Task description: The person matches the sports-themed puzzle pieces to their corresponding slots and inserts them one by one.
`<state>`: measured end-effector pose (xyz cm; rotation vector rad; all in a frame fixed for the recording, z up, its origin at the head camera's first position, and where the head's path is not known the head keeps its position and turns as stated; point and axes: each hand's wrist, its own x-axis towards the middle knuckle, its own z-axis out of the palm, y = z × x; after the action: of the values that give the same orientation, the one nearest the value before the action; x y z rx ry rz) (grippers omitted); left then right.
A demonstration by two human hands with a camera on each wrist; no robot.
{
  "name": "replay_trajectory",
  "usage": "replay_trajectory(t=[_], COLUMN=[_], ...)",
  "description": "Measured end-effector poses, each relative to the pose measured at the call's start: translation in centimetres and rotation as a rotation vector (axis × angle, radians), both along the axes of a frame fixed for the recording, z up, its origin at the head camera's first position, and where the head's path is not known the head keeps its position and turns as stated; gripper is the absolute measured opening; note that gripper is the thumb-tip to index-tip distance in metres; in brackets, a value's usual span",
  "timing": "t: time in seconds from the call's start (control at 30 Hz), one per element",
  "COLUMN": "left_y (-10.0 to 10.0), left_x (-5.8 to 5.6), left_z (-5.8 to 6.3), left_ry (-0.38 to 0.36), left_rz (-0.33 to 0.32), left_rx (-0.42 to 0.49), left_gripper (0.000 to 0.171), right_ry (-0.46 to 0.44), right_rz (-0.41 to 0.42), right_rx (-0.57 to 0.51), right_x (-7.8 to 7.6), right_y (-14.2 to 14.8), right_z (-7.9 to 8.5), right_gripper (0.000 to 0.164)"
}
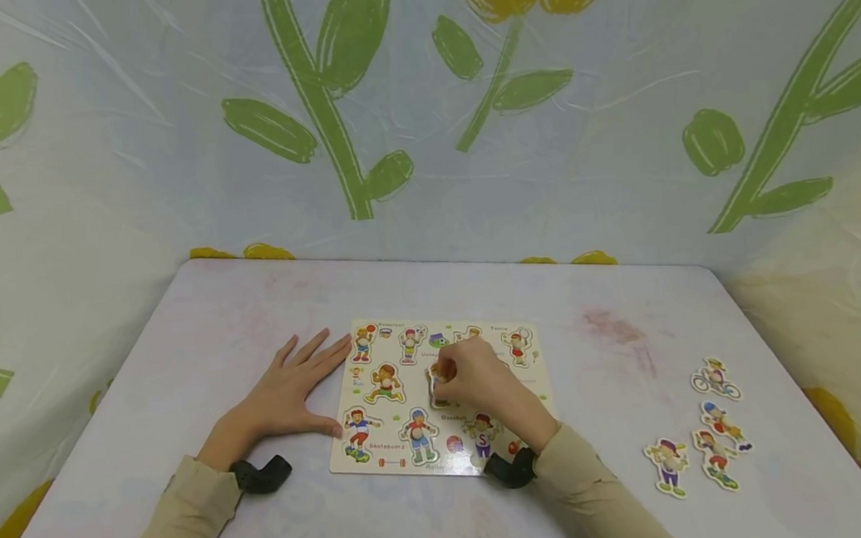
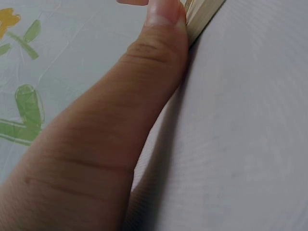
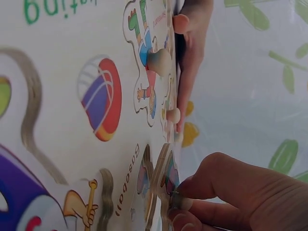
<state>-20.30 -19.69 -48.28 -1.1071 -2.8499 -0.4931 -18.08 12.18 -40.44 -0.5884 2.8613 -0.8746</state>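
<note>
A wooden knob puzzle board (image 1: 409, 397) printed with children doing sports lies on the table. My left hand (image 1: 289, 394) rests flat with fingers spread at its left side. In the left wrist view the thumb (image 2: 161, 48) touches the board's edge (image 2: 204, 21). Over the middle of the board, my right hand (image 1: 483, 378) pinches a puzzle piece (image 1: 435, 387) between thumb and fingers. The right wrist view shows this piece (image 3: 166, 175) on edge, tilted against the board beside a printed recess near the word Baseball. The fingers hide much of its picture.
Several loose puzzle pieces lie on the table to the right, among them a cyclist (image 1: 716, 381) and a baseball player (image 1: 668, 467). Fitted pieces with knobs, such as the runner (image 1: 384, 384), stand up from the board. Flower-printed sheeting (image 1: 190, 152) surrounds the table.
</note>
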Motion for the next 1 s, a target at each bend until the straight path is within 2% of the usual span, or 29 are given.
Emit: replay_trajectory(t=[0.33, 0.67, 1.0], left_y=[-0.09, -0.06, -0.09], left_x=[-0.09, -0.11, -0.15], left_z=[0.08, 0.01, 0.04], left_ry=[-0.003, -0.039, -0.032], left_rz=[-0.005, 0.007, 0.004], left_rx=[0.009, -0.003, -0.011], left_gripper=[0.124, 0.125, 0.125], right_ry=[-0.004, 0.016, 0.005], right_rz=[0.010, 0.021, 0.012], right_rx=[0.016, 0.025, 0.019], right_x=[-0.29, -0.41, -0.47], right_y=[-0.18, -0.19, -0.24], right_z=[-0.32, -0.52, -0.62], right_gripper=[0.022, 0.021, 0.020])
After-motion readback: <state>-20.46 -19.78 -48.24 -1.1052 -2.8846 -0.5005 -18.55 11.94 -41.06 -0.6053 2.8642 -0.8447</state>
